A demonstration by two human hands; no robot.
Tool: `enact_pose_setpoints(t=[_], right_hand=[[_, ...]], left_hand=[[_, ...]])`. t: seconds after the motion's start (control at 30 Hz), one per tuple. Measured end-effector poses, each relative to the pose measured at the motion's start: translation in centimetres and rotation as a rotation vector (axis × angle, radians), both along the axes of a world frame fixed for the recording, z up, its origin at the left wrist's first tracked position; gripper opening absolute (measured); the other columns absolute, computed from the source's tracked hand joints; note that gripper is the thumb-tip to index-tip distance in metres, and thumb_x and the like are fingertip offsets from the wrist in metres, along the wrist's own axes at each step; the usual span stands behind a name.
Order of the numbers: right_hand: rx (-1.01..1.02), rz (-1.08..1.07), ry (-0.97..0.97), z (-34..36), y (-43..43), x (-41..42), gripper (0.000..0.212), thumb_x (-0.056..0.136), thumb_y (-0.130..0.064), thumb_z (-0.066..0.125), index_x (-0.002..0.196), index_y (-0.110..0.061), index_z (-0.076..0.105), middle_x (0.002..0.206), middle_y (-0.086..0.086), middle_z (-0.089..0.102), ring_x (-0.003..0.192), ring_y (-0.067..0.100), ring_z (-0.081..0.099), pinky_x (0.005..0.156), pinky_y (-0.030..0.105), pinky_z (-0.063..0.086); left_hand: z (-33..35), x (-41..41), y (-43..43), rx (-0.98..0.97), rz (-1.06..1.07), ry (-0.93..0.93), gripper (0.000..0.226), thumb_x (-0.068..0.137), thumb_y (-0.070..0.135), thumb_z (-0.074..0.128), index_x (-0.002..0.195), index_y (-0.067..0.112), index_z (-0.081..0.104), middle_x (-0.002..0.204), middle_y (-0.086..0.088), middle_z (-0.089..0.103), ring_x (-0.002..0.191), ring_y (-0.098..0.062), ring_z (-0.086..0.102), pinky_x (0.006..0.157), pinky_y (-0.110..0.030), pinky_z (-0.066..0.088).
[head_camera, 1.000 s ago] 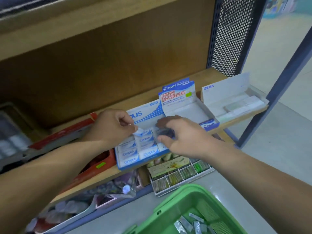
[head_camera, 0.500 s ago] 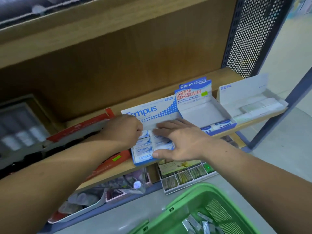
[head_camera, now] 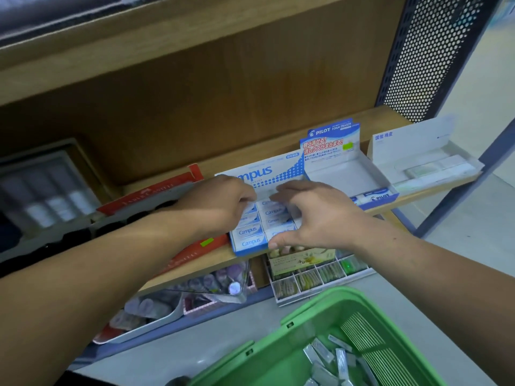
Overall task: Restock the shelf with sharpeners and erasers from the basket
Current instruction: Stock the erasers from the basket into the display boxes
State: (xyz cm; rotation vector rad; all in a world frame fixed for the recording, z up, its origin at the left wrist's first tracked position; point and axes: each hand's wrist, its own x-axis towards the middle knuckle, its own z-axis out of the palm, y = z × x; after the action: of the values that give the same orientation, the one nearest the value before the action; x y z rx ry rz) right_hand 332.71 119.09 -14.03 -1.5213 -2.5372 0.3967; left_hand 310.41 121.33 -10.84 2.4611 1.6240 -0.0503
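Note:
A blue and white Campus eraser box point(head_camera: 278, 169) stands on the wooden shelf point(head_camera: 239, 259), filled with rows of white Campus erasers point(head_camera: 249, 232). My left hand point(head_camera: 220, 203) rests over the box's left side, fingers curled down onto the erasers. My right hand point(head_camera: 309, 215) lies spread over the right rows, fingers on the back erasers and thumb at the front edge. The green basket point(head_camera: 312, 310) at the bottom right holds several wrapped pieces point(head_camera: 331, 360).
An open Pilot foam eraser box point(head_camera: 348, 174) sits right of the Campus box, then a white box point(head_camera: 418, 151). A red Faber-Castell tray point(head_camera: 156, 190) lies on the left. A lower shelf holds a compartment tray point(head_camera: 315, 277) and clear bins point(head_camera: 211, 285). A perforated metal panel point(head_camera: 434, 51) bounds the right.
My right hand let go of the small piece it pinched and now lies flat over the erasers. My left hand shifted onto the box's left rows. The camera moved closer.

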Motion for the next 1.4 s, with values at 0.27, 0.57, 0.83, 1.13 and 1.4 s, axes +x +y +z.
enact_pose_setpoints(t=[0.27, 0.57, 0.83, 1.13, 1.4], right_hand=[[0.238, -0.014, 0.056, -2.7, -9.8, 4.5, 0.045, 0.077, -0.070, 0.063, 0.099, -0.032, 0.072, 0.097, -0.012, 0.065, 0.099, 0.016, 0.065, 0.081, 0.032, 0.045], [-0.551, -0.041, -0.070, -10.2, -17.8, 7.0, 0.038, 0.092, -0.046, 0.068, 0.126, -0.029, 0.066, 0.125, -0.006, 0.067, 0.101, 0.009, 0.061, 0.090, 0.027, 0.049], [-0.865, -0.201, -0.193, -17.3, -19.9, 5.7, 0.104, 0.085, -0.045, 0.078, 0.163, -0.021, 0.012, 0.171, 0.007, 0.003, 0.153, 0.028, 0.025, 0.122, 0.037, 0.027], [-0.960, -0.327, -0.177, -23.7, -23.0, 4.5, 0.154, 0.057, -0.056, 0.093, 0.158, -0.027, -0.020, 0.167, 0.000, -0.023, 0.154, 0.037, -0.014, 0.123, 0.060, 0.018], [-0.882, -0.096, -0.412, -24.9, -24.4, 5.9, 0.145, 0.056, -0.050, 0.095, 0.159, -0.026, -0.004, 0.163, 0.005, 0.009, 0.151, 0.036, 0.011, 0.113, 0.056, 0.040]], left_hand=[[0.6, 5.3, -8.1, -0.155, -0.068, -0.236, 0.011, 0.091, 0.027, 0.068, 0.099, 0.026, 0.075, 0.076, 0.008, 0.073, 0.068, -0.005, 0.064, 0.065, -0.022, 0.051], [-11.4, 8.5, -16.7, -0.675, -0.260, 0.115, 0.048, 0.095, 0.035, 0.069, 0.139, 0.019, 0.058, 0.125, -0.002, 0.067, 0.100, -0.019, 0.059, 0.082, -0.027, 0.046], [-24.9, 6.1, -23.6, -0.907, 0.246, -0.131, 0.107, 0.080, 0.040, 0.086, 0.162, 0.017, 0.022, 0.168, -0.013, 0.021, 0.151, -0.028, 0.030, 0.118, -0.031, 0.031], [-31.0, 8.2, -23.6, -0.561, -0.157, -0.081, 0.131, 0.067, 0.065, 0.083, 0.159, 0.046, -0.008, 0.170, 0.008, -0.016, 0.157, -0.028, -0.008, 0.122, -0.056, 0.020], [-32.2, 7.7, -27.8, -0.477, -0.025, -0.069, 0.106, 0.072, 0.065, 0.077, 0.155, 0.034, 0.019, 0.148, -0.001, 0.030, 0.133, -0.023, 0.033, 0.102, -0.037, 0.045]])
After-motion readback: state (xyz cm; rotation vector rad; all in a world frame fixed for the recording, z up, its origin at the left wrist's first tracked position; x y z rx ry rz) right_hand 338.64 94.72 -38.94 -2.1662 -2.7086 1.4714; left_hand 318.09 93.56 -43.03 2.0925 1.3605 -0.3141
